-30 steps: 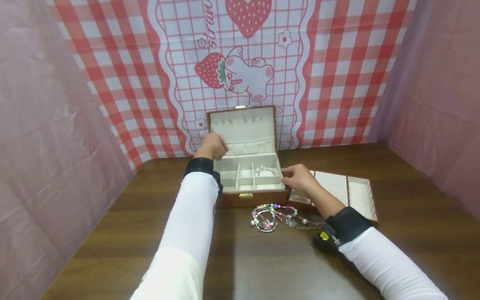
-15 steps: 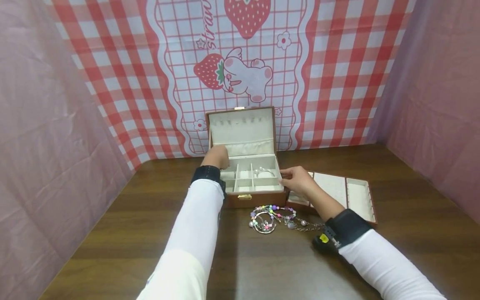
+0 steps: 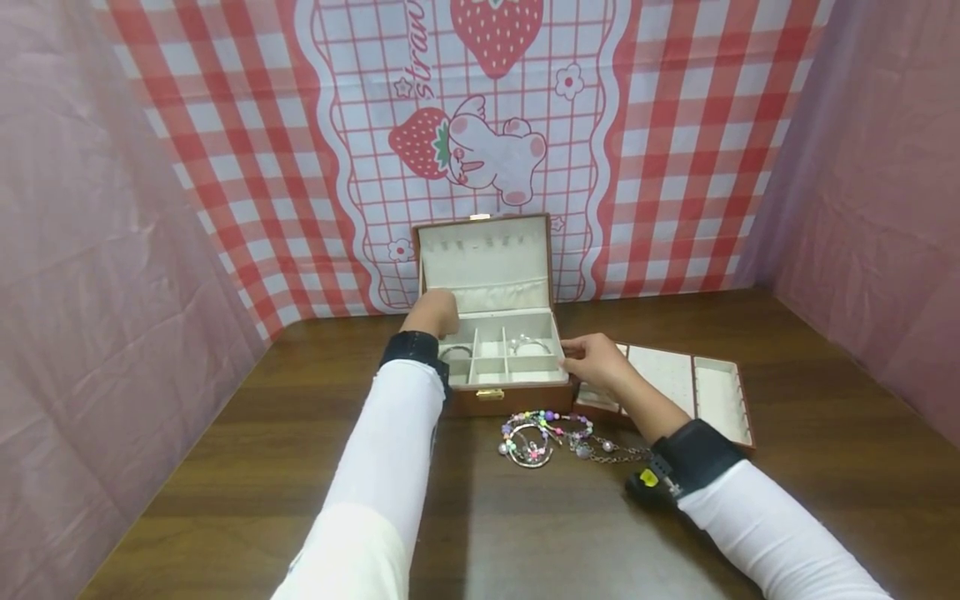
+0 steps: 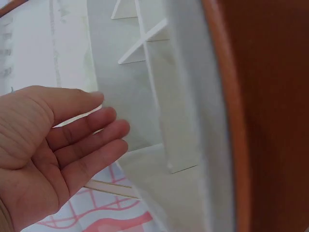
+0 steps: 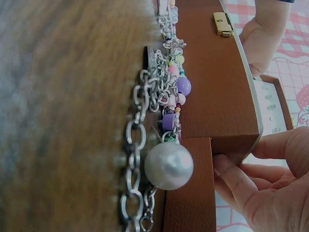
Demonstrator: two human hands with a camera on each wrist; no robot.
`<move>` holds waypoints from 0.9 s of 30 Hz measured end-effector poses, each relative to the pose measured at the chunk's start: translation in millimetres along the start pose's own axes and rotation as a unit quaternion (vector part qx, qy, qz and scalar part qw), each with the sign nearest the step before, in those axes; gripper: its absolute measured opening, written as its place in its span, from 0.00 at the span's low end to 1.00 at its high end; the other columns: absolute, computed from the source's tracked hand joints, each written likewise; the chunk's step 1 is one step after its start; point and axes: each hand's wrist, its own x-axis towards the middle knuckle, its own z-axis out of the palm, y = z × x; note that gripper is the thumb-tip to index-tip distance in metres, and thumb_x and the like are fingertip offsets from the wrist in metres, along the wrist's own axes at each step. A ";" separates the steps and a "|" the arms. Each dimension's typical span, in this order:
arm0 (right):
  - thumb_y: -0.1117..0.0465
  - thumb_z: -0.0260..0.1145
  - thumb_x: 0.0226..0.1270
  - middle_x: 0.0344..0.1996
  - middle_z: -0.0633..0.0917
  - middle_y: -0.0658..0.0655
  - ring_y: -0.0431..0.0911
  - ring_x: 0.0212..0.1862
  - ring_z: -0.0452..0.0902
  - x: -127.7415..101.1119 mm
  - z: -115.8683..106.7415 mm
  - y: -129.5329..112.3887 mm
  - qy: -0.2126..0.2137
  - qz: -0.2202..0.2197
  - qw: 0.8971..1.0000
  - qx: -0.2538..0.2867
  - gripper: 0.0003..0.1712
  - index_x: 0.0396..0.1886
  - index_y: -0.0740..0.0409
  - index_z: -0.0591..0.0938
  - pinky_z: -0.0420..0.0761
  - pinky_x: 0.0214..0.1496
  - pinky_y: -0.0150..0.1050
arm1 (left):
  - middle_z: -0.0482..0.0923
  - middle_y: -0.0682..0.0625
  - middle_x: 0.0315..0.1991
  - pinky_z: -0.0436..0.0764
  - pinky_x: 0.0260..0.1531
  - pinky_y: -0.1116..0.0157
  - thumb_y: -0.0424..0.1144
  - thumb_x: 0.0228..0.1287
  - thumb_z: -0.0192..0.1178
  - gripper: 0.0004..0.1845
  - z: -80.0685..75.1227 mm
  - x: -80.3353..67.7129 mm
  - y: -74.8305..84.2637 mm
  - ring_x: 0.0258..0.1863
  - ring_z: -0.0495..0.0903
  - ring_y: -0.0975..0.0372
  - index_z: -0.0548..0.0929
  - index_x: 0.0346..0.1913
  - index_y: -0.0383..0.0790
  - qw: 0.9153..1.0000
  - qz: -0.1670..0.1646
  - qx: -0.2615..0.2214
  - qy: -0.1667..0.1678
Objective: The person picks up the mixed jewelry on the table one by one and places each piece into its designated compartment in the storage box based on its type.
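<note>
Head view: inside the left of the jewelry box (image 3: 528, 401), a bangle (image 3: 455, 349) is being held, just to the near side of the left hand (image 3: 432, 312). Left wrist view: nothing is being pinched by its loose fingers (image 4: 98, 160). Right wrist view: the box's side is being touched by straight fingers of the right hand (image 5: 276, 199).

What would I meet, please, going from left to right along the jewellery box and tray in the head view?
Left hand → small gold metal clasp → thin silver-toned bangle in the right rear compartment → right hand → cream-lined right-end compartment of the brown tray.
</note>
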 end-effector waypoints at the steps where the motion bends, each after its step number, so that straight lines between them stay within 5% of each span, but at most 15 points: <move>1: 0.68 0.61 0.68 0.47 0.83 0.72 0.49 0.38 0.83 0.0 -0.1 0.1 -0.001 0.001 1.000 0.001 0.25 0.62 0.76 0.71 0.83 0.39 0.38 | 0.81 0.42 0.35 0.76 0.27 0.64 0.27 0.59 0.54 0.07 -1.4 -0.3 0.7 0.29 0.78 0.54 0.83 0.33 0.33 1.000 0.002 -0.003 0.000; 7: 0.69 0.61 0.67 0.47 0.83 0.73 0.52 0.40 0.83 0.6 0.2 0.7 0.003 -0.002 1.000 0.003 0.25 0.62 0.77 0.71 0.84 0.40 0.39 | 0.80 0.50 0.19 0.74 0.22 0.65 0.28 0.60 0.52 0.11 -6.4 -4.6 3.4 0.18 0.75 0.60 0.86 0.27 0.35 0.998 0.038 -0.045 0.015; 12: 0.69 0.61 0.67 0.48 0.82 0.73 0.53 0.41 0.83 -0.5 1.3 0.2 0.002 0.001 1.000 0.012 0.25 0.62 0.77 0.71 0.84 0.41 0.40 | 0.76 0.52 0.14 0.70 0.21 0.66 0.29 0.56 0.53 0.14 -6.1 -14.6 5.2 0.17 0.76 0.61 0.72 0.14 0.42 0.992 0.097 -0.057 0.054; 20: 0.65 0.61 0.69 0.50 0.81 0.72 0.52 0.40 0.84 -0.7 -2.7 7.2 -0.006 -0.017 1.000 -0.005 0.27 0.63 0.75 0.72 0.82 0.47 0.44 | 0.85 0.51 0.34 0.80 0.40 0.62 0.37 0.61 0.61 0.08 9.1 -41.7 15.2 0.34 0.81 0.60 0.89 0.37 0.41 0.976 0.147 -0.092 0.130; 27: 0.63 0.60 0.71 0.56 0.76 0.76 0.52 0.37 0.85 -2.5 -6.1 9.2 -0.027 -0.007 0.999 0.037 0.27 0.63 0.77 0.69 0.83 0.47 0.45 | 0.81 0.55 0.26 0.78 0.33 0.64 0.38 0.60 0.62 0.05 25.1 -69.0 18.3 0.28 0.77 0.64 0.88 0.32 0.43 0.965 0.166 -0.115 0.170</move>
